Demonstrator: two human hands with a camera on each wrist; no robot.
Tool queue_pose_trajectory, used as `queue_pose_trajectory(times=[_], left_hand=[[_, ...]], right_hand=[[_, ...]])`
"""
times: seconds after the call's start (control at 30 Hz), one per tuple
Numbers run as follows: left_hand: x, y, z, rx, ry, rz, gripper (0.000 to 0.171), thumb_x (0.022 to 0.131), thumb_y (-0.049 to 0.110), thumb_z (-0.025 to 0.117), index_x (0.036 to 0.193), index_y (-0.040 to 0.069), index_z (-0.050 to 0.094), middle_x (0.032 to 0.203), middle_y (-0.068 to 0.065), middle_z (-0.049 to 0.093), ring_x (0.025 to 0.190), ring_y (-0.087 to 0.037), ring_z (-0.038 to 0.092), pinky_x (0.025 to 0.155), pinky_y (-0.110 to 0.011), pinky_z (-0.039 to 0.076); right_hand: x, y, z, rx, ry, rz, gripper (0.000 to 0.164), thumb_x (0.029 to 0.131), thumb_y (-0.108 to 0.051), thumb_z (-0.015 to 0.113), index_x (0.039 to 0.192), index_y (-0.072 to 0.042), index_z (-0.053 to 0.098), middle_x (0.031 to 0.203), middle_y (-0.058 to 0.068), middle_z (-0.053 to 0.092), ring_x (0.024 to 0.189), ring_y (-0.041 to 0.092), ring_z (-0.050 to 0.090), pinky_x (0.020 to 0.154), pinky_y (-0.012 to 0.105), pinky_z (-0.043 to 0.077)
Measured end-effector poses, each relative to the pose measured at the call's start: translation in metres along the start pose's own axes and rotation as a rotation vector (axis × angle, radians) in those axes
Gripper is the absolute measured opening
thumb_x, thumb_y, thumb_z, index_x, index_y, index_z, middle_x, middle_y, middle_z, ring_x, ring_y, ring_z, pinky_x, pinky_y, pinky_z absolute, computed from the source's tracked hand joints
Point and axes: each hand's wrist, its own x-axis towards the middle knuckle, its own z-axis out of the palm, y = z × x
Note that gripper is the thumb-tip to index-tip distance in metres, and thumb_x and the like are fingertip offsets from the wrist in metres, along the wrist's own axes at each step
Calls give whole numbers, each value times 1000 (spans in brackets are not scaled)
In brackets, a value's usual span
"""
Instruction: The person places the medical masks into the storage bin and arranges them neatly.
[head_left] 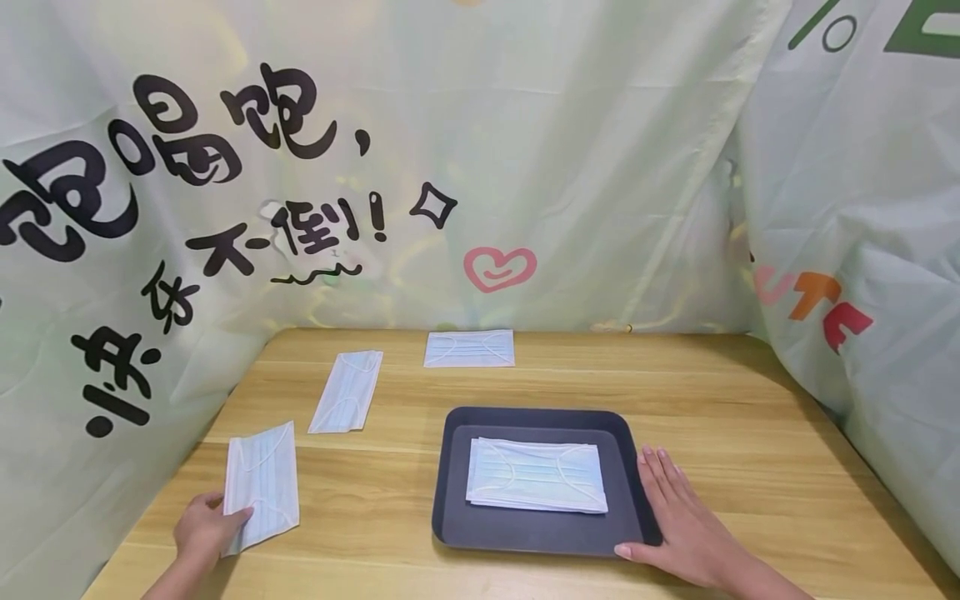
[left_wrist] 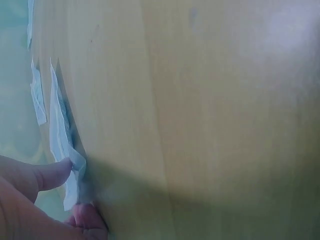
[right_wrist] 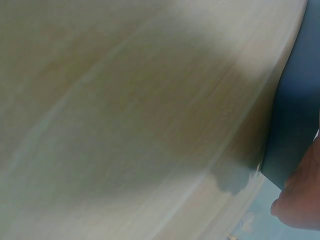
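Note:
At the left of the table my left hand (head_left: 206,529) pinches the near end of a pale blue face mask (head_left: 264,475), thumb on top. In the left wrist view the thumb presses on this mask (left_wrist: 61,132), which is slightly bent near the fingers. A dark rectangular tray (head_left: 453,487) stands in front, right of centre. Several face masks (head_left: 536,475) lie stacked on its floor, ear loops showing on the top one. My right hand (head_left: 686,529) rests along the tray's right side with straight fingers. The right wrist view shows the tray's outer wall (right_wrist: 295,100) beside that hand.
Two more face masks lie flat on the wooden table (head_left: 720,400): a slanted mask (head_left: 347,392) at the back left and a crosswise mask (head_left: 469,348) near the back edge. A printed cloth (head_left: 600,167) hangs behind the table and along its left and right sides.

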Motion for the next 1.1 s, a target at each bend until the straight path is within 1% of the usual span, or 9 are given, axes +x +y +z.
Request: queue_pose_trajectory(times=[0.07,0.17,0.23,0.33,0.4,0.67,0.83,0.9,1.1], left_hand=[[1,-2,-2,-2,-4,7,55,80,10,65,118,-21,40,118,-39,42,108,-53,40,92,-57,35],[1,-4,-3,-20,9,21,48,78,12,67,108,-20,48,104,-36,51,93,-45,47,74,-45,42],[1,-5,-5,-28,24,42,44,76,13,70,100,-20,52,91,-33,56,82,-38,50,62,-34,40],[1,-7,-6,-31,22,79,43,74,15,72,94,-19,55,79,-26,58,73,-31,51,54,-25,35],[1,-7,-7,-20,12,95,44,74,15,72,94,-20,55,78,-24,58,71,-30,52,54,-24,35],[3,-6,-12,19,-56,144,40,73,12,71,92,-19,55,78,-24,59,73,-30,53,57,-25,35],[3,-4,-18,56,-105,184,41,76,15,68,94,-21,56,80,-26,60,74,-30,54,58,-26,37],[4,-3,-20,62,-101,203,41,77,15,67,94,-21,57,80,-26,60,74,-30,54,58,-26,38],[8,2,-23,57,-40,231,40,81,19,64,93,-19,57,79,-26,60,72,-28,54,58,-26,37]], right_hand=[[0,0,1,-3,3,-3,114,68,-62,69,144,7,18,156,15,2,139,7,-22,111,15,-16],[0,1,1,0,-5,1,114,69,-62,68,145,7,17,156,14,0,139,7,-23,110,15,-17],[0,0,0,2,-10,5,114,69,-62,68,145,7,17,156,16,3,139,6,-23,110,14,-17],[0,0,0,9,-20,15,113,70,-61,68,145,6,17,155,20,8,138,5,-24,110,13,-17],[0,0,0,11,-24,19,113,70,-61,68,145,6,17,154,21,10,138,5,-24,110,13,-17],[1,-1,0,-3,-20,18,111,71,-62,66,144,6,18,157,7,-7,138,5,-24,110,14,-17],[1,-1,0,4,-5,8,113,70,-62,67,145,6,17,157,10,-4,139,6,-23,110,14,-17],[1,-1,0,8,-5,7,114,69,-62,68,145,6,17,156,15,1,139,6,-23,110,14,-17],[1,-1,1,0,-16,22,111,71,-62,66,144,7,19,156,13,0,138,5,-25,110,13,-17]])
